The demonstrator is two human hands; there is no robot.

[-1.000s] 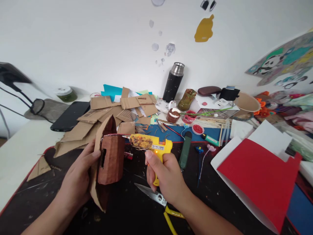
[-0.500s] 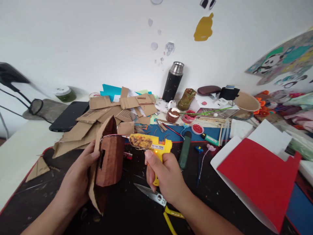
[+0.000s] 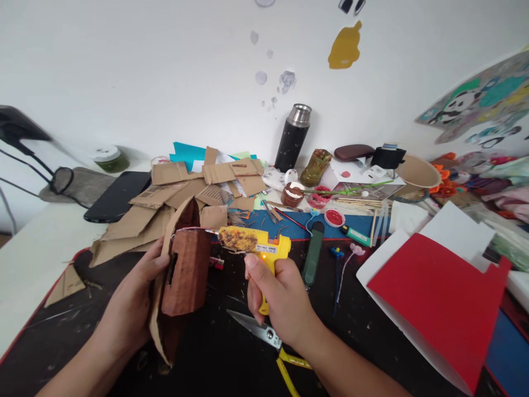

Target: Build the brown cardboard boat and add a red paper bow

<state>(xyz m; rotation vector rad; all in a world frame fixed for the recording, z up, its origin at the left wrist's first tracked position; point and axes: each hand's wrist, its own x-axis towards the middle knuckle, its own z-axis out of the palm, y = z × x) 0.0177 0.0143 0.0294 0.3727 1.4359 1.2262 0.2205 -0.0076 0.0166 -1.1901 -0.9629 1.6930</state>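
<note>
Since a second ago the brown cardboard piece (image 3: 188,270) has tipped a little, its lower end swinging left, while the glue gun (image 3: 242,238) has stayed almost where it was. The cardboard piece, a ridged tube with a dark slot set against a flat backing, is just left of the glue gun, whose nozzle is at the tube's upper edge; whether they touch I cannot tell. The left hand (image 3: 134,292) grips the backing, thumb in front, the other fingers mostly hidden behind it. The right hand (image 3: 283,298) has its fingers wrapped around the glue gun's handle. Below the glue gun lie yellow-handled scissors (image 3: 264,332); to its right, a green cutter (image 3: 314,253); beyond it, cardboard scraps (image 3: 142,220) and a black flask (image 3: 291,143).
</note>
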